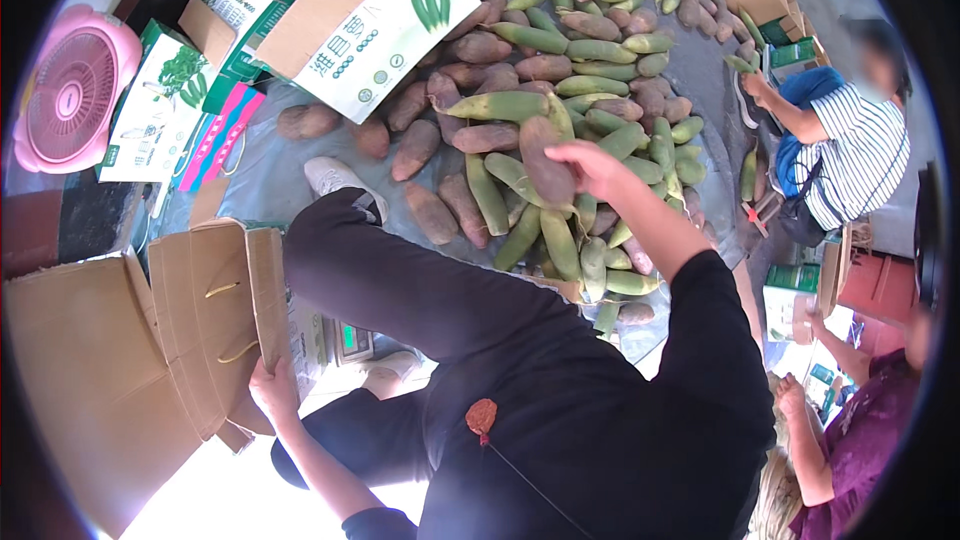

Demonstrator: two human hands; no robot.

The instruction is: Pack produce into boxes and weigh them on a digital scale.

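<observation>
My right hand (588,168) is closed on the side of a long reddish-purple radish (546,158), at the pile's near side. Around it lie many green radishes (487,192) and reddish-purple ones (415,148), heaped on a grey-blue sheet. At lower left, my left hand (273,390) grips the edge of an open cardboard box (212,310) with yellow cord handles; its fingertips are partly hidden by the cardboard. The inside of the box cannot be seen well from here.
A digital scale (352,340) stands beside the box, near my shoe. Printed cartons (385,25) and a pink fan (75,90) are at upper left. One person in a striped shirt (860,140) crouches at right; another in purple (870,440) sits lower down.
</observation>
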